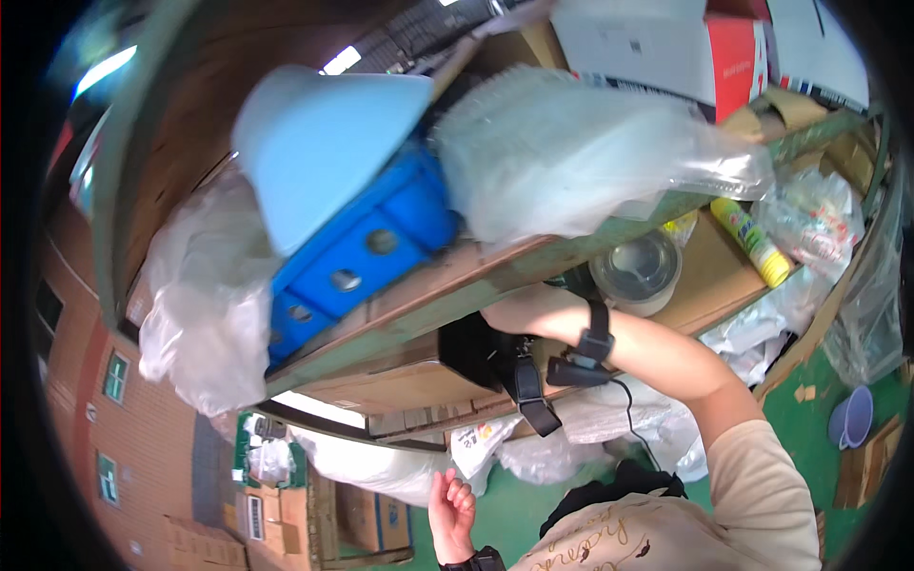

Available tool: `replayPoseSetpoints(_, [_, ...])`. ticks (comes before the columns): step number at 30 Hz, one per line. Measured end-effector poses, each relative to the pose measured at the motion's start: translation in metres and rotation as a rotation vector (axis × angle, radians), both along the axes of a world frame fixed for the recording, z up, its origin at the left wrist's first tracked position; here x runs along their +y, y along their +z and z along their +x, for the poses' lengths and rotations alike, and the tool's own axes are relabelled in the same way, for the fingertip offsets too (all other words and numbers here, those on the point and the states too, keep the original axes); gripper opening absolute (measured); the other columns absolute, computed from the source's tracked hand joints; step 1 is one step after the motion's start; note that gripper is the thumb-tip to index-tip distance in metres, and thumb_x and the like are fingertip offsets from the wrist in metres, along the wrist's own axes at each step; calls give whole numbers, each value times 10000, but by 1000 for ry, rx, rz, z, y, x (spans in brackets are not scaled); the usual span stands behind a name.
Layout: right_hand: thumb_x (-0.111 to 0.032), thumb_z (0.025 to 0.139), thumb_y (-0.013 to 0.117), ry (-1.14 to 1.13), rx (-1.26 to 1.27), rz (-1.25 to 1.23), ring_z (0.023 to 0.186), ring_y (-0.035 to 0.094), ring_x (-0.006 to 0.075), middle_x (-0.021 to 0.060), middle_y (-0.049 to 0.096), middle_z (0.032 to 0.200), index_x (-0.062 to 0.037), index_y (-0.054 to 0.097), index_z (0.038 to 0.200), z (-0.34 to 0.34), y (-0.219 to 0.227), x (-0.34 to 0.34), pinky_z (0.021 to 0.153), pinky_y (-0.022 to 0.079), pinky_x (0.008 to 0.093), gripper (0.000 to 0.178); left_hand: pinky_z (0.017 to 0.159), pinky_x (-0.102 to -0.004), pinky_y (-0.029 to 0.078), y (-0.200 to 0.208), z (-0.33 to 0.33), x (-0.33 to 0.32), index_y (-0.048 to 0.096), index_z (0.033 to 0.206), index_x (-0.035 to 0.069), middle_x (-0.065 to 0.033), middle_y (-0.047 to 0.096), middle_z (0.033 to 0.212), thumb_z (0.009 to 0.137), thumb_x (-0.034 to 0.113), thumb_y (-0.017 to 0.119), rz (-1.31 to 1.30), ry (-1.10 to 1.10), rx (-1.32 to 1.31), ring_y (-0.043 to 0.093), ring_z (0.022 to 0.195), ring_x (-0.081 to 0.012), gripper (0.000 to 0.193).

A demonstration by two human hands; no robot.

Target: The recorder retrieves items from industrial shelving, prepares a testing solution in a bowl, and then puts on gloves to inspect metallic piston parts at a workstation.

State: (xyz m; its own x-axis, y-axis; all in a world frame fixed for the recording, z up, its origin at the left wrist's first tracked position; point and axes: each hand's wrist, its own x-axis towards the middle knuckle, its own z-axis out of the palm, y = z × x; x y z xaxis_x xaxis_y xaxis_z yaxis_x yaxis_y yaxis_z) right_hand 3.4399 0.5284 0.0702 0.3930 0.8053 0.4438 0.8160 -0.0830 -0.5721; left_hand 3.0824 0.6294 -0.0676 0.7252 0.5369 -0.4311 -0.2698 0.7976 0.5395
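Note:
My right arm reaches into a middle shelf, below a green metal beam [457,290]. Only the wrist end of my right hand [514,309] shows; its fingers are hidden behind the beam, so what they touch cannot be seen. Just under it lies a black bag-like item [471,352] with a hanging strap and buckle [535,395]. A clear round plastic tub [640,271] stands beside that wrist. My left hand [451,514] is held low in front of the rack, its fingers curled in and nothing visible in them.
The upper shelf bears a blue plastic crate [367,252], a pale blue curved piece [324,143], a plastic-wrapped bundle [571,152] and white cartons [638,48]. A yellow-green can [750,241] lies right of the tub. A purple bucket [850,417] stands on the green floor.

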Motion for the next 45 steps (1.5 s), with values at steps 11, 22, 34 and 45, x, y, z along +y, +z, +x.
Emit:
replayPoseSetpoints(11, [-151,940,419,-146,32,-120,1139,523,345,224,559,1207,-14,544,1176,-35,-26,-32,953,407,408,300,475,-231,304,-56,-40,8,597,1001,28,11,396,626,974,272,537,-117,41,-358,373,543,-97,252])
replayPoseSetpoints(22, [-200,932,432,-205,9,-96,1096,566,361,255,587,1189,10,566,1166,-53,27,31,926,427,407,341,444,-223,275,-38,-102,-4,548,971,84,32,327,606,973,256,556,-103,408,5,309,520,-88,172])
replayPoseSetpoints(34, [-345,941,443,-171,-284,-133,1083,549,322,200,591,1202,-17,556,1166,-38,17,17,943,405,400,413,473,-235,292,-11,-71,-11,544,924,110,33,353,629,964,241,577,-61,299,59,331,540,-97,141])
replayPoseSetpoints(45, [-312,840,627,-127,320,-198,1095,551,287,155,608,1170,-32,592,1145,-51,48,-8,947,414,371,416,441,-217,219,-48,-27,-9,612,1014,-10,50,287,574,997,296,489,-85,3,-207,270,494,-66,331])
